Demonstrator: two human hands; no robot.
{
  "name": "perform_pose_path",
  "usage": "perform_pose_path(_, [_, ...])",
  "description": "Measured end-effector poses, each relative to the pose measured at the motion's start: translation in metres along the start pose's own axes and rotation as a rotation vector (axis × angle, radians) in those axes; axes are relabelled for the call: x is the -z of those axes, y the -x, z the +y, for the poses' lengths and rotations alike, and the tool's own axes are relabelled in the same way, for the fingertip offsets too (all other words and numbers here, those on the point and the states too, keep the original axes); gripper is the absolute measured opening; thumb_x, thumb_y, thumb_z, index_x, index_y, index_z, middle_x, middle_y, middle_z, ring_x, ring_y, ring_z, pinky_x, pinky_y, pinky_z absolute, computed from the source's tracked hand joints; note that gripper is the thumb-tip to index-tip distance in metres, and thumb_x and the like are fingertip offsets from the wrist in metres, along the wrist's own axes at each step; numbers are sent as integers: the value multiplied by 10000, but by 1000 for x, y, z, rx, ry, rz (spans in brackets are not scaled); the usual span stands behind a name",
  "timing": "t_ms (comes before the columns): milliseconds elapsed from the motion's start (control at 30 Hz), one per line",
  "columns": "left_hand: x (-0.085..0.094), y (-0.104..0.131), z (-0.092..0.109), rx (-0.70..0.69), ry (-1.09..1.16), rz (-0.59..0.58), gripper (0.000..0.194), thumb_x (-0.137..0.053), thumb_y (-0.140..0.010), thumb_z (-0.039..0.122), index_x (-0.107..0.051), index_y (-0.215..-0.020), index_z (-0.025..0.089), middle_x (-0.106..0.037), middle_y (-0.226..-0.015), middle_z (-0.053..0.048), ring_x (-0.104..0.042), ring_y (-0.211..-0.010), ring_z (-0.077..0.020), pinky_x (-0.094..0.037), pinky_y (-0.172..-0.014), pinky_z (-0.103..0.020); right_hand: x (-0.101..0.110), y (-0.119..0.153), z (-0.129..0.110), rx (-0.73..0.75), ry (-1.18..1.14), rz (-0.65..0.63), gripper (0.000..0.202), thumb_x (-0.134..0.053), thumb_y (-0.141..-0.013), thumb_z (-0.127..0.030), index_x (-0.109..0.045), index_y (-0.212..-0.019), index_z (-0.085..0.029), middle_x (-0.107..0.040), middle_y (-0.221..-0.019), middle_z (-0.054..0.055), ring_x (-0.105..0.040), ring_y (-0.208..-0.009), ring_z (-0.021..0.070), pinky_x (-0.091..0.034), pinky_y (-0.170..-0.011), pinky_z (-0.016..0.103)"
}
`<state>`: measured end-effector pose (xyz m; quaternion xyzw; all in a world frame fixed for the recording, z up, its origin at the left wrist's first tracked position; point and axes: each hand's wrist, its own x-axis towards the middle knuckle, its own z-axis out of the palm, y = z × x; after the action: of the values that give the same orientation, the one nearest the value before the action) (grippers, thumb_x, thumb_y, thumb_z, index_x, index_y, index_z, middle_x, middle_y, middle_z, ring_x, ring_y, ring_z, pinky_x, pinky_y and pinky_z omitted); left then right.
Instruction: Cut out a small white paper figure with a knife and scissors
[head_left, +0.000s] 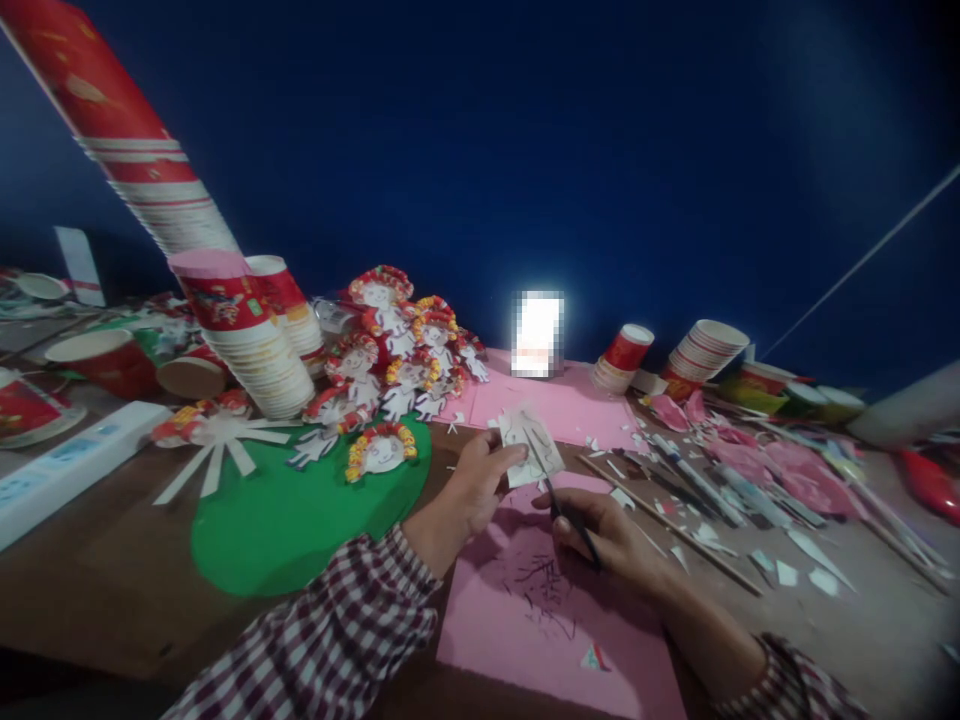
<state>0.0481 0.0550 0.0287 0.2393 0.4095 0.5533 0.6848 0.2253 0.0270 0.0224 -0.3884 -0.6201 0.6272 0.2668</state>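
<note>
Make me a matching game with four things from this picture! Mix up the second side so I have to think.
Column one:
1. Scissors
2. Small piece of paper
3. Rounded sheet
4. Tall cup stack

Column two:
A. Green
B. Held in the left hand
C. Red and white
D. Held in the right hand

Right pairs: 1-D, 2-B, 3-A, 4-C

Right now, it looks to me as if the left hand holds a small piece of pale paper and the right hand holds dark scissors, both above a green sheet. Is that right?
Not quite: the left hand holds the small piece of pale paper and the right hand the dark scissors, but the sheet below is pink, as the head view shows.
</note>
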Motion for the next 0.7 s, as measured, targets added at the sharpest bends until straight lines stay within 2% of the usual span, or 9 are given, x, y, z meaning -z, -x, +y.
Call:
perform_pose_path(167, [-1,3,0,-8,123,-62,307,-756,-625,164,-637,-907,154,-688,-793,-41,-646,-716,-159,-505,-689,-263,0,1,-3,-10,-92,-32,584,-662,-786,-603,-599,-1110,-121,-522,-615,-28,-492,-486,85,-406,-459,203])
perform_pose_path(367, [0,2,-2,1,146,-108,245,-748,-640,162,-648,-864,166,-700,-809,-54,-657,-760,-178,-505,-729,-281,-2,0,-6,34,-63,-24,555,-658,-779,-618,-606,-1033,-127,-505,-615,-29,-458,-481,77,-388,-449,201])
perform_pose_path(567, [0,5,0,28,100,-114,376,-776,-601,185,-643,-949,134,-701,-851,-67,-649,-722,-160,-509,-674,-270,-3,-2,-6,67,-70,-4,534,-647,-764,-652,-591,-935,-149,-424,-584,-56,-353,-452,58,-353,-420,197])
perform_pose_path(700, [0,6,2,35,97,-91,410,-800,-576,196,-632,-945,132,-693,-836,-65,-641,-706,-159,-515,-658,-277,-2,-2,-9,60,-51,6,539,-645,-757,-664,-594,-922,-153,-423,-587,-51,-338,-469,58,-339,-422,189])
